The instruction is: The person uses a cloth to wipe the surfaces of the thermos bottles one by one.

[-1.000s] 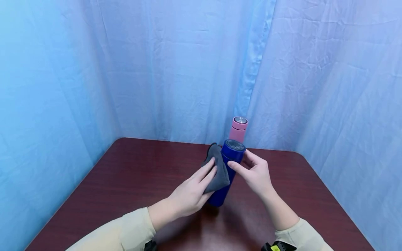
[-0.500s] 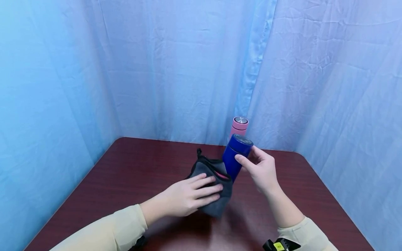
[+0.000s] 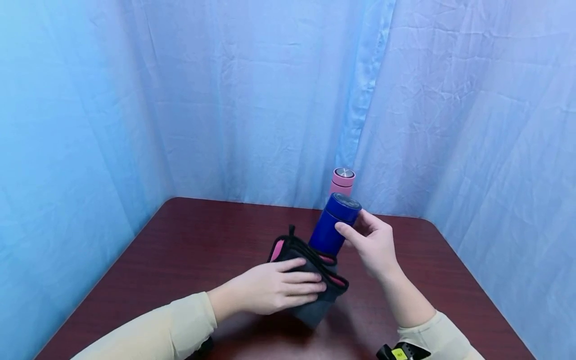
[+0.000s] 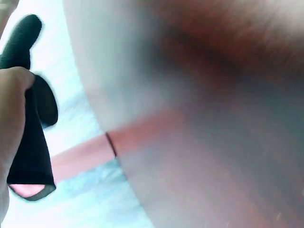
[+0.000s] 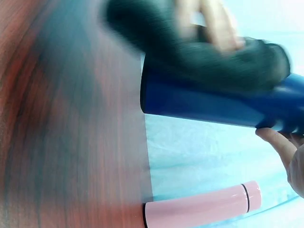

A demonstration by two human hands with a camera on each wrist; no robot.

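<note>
Lowered toward six o'clock, the black-trimmed grey cloth [image 3: 311, 314] gripped in our left hand [image 3: 274, 288] suggests work shifting down the blue flask [image 3: 329, 231], leaning toward one o'clock, pinched in our right hand [image 3: 374, 245].

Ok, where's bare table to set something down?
Left: table between left sleeve and left curtain. Right: strip between right hand and table's right edge. Crowded: centre, with left hand, grey cloth, blue bottle; pink bottle behind.
</note>
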